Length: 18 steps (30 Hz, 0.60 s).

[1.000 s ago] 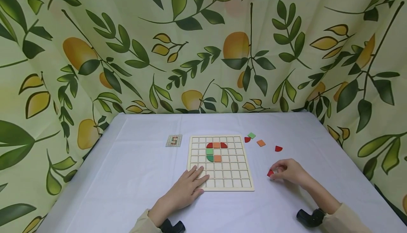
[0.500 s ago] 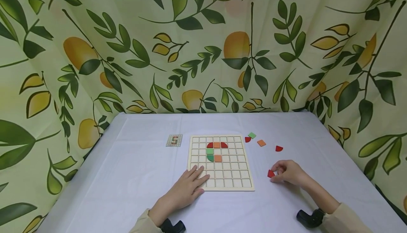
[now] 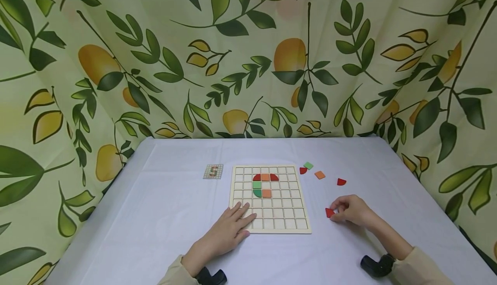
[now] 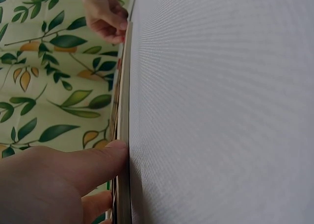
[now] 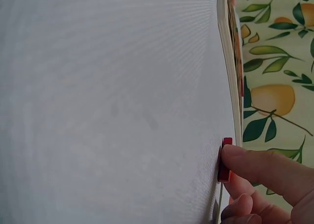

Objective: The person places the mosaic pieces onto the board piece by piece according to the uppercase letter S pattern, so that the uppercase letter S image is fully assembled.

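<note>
Red piece (image 3: pixel 329 213) turned, pinched by right hand (image 3: pixel 352 210); left hand (image 3: pixel 227 232) spread on board (image 3: pixel 284 213).

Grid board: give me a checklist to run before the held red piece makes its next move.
1. Held red piece pinched by right hand: ok.
2. Left hand resting on grid board: ok.
3. Held red piece over grid board: not ok, it is to the right.
4. Bare cells available: ok, many.
5. Placed pieces match pattern card: cannot tell, card details too small.
</note>
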Available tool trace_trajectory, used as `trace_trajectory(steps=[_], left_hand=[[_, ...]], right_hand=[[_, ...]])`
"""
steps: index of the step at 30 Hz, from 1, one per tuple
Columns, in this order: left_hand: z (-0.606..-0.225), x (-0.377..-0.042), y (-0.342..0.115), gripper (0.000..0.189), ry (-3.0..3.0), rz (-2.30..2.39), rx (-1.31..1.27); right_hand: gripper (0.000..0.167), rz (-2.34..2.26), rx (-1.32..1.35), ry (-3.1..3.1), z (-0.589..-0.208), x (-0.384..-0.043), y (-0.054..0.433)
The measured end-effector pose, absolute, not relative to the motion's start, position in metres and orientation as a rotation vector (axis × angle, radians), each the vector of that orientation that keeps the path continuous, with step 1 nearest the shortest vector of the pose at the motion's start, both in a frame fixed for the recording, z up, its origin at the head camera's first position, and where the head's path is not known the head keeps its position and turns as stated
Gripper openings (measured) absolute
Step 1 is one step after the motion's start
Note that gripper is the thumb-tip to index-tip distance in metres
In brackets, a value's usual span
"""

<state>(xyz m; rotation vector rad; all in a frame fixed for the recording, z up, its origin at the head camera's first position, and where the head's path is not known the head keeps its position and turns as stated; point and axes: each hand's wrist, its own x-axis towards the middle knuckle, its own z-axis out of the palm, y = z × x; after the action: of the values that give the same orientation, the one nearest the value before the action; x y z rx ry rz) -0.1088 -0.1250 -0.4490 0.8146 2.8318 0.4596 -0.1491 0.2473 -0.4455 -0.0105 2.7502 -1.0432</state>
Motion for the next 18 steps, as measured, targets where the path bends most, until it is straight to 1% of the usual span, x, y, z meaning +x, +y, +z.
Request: trace_trajectory(steps=[12, 18], left_hand=[[-0.451, -0.11, -0.125, 0.047, 2.831, 0.457, 0.813], [-0.45, -0.109, -0.125, 0.047, 2.834, 0.452, 0.808]], right_hand=[[0.021, -1.064, -0.02, 2.763, -0.445, -0.153, 0.243], [0.025, -1.073, -0.036, 2.747, -0.441, -0.157, 0.238]])
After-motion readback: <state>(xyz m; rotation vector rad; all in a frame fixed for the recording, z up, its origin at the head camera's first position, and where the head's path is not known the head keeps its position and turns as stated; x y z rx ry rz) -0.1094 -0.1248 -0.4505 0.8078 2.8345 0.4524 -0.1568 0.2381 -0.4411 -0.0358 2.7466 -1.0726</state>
